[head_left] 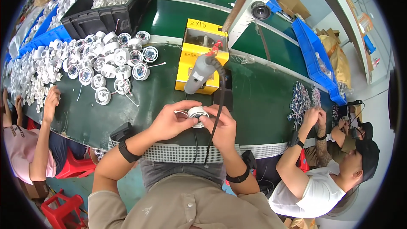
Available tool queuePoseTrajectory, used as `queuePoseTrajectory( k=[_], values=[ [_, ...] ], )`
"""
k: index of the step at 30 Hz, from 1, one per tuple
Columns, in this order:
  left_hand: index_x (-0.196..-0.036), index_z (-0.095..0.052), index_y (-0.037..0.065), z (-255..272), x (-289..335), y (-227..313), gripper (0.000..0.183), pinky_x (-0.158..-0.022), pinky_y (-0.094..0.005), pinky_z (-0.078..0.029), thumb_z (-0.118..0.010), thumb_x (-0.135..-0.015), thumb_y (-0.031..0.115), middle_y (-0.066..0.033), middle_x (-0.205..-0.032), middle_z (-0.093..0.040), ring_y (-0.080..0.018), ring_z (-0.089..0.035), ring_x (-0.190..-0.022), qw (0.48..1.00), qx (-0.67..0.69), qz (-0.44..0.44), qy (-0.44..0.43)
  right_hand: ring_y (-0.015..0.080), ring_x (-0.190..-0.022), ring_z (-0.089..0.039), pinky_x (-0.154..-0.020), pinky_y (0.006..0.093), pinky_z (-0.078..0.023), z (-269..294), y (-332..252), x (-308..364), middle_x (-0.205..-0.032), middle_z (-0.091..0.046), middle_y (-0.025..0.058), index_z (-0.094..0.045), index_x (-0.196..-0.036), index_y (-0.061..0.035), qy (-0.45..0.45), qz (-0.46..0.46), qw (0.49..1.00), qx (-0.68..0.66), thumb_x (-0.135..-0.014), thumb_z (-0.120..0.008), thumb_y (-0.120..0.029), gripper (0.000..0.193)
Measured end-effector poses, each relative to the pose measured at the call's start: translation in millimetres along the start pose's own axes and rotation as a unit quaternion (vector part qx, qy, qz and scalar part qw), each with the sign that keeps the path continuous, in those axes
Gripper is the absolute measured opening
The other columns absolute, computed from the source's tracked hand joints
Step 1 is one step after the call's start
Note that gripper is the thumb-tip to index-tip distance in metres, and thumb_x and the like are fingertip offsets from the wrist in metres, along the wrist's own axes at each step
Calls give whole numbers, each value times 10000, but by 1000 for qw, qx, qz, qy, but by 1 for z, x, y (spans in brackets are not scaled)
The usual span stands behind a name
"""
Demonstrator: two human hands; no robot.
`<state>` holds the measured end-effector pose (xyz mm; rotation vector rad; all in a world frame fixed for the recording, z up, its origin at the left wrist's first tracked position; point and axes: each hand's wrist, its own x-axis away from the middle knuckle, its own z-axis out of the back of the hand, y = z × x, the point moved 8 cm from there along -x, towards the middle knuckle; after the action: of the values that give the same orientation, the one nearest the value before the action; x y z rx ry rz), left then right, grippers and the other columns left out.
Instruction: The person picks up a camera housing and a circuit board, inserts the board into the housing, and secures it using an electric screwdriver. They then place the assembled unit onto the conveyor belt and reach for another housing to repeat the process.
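Between both hands, just above the near edge of the green table, is a round white plastic housing (198, 113) with a dark centre and a short white wire at its left. My left hand (176, 119) grips its left side, thumb on the front rim. On its right side my right hand (220, 125) is closed round it, thumb pressed near the middle. A grey electric screwdriver (201, 74) with a red top hangs just beyond my hands; its black cable passes by my right hand. Behind it stands a yellow screw feeder box (186, 55).
Many similar white housings (123, 55) are heaped at the left, with small white parts (46, 72) beyond. A black crate (101, 21) of white pieces stands at the back left. A co-worker's hand (313, 116) works at the right beside wired parts (300, 101); another person (29, 148) sits left.
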<state>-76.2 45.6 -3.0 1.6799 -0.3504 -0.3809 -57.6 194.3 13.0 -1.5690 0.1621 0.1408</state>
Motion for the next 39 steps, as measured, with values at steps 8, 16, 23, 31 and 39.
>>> queuePoseTrajectory(
  k=[8,16,23,31,39],
  values=[
    [-1225,-583,-23,4,-7,-6,382,-734,-250,-536,-648,-852,33,-82,-1010,-677,-81,-640,-802,999,-26,32,28,198,-1025,-593,-818,297,-521,-1,-48,-27,-1123,-550,132,-561,-1200,32,81,156,958,227,-742,-772,-29,509],
    [-1144,-634,-14,12,-8,-27,316,-688,-255,-572,-653,-830,17,-74,-957,-682,-105,-650,-774,993,31,102,47,183,-885,-646,-843,333,-519,-55,-43,-82,-969,-641,90,-393,-1321,22,-60,149,983,92,-828,-721,-114,607],
    [-1149,-599,-40,13,-12,-43,309,-663,-277,-604,-642,-848,16,-120,-971,-646,-174,-656,-841,987,44,149,49,154,-555,-515,-539,288,-468,-25,-80,-108,-726,-515,79,-192,-1414,-9,74,333,934,-110,-982,-493,-319,611],
    [-1154,-594,-51,19,-14,-42,308,-644,-292,-617,-625,-853,5,-135,-984,-635,-190,-658,-832,980,54,178,76,143,-518,-496,-501,286,-445,-33,-68,-116,-672,-500,67,-285,-1317,5,96,277,954,-69,-979,-501,-271,487],
    [-1170,-595,-41,19,-12,-42,312,-634,-292,-619,-612,-862,11,-135,-978,-634,-188,-657,-824,978,50,185,82,143,-516,-500,-515,281,-445,-35,-65,-115,-663,-503,69,-311,-1254,19,98,263,958,-62,-976,-495,-241,422]
  ],
)
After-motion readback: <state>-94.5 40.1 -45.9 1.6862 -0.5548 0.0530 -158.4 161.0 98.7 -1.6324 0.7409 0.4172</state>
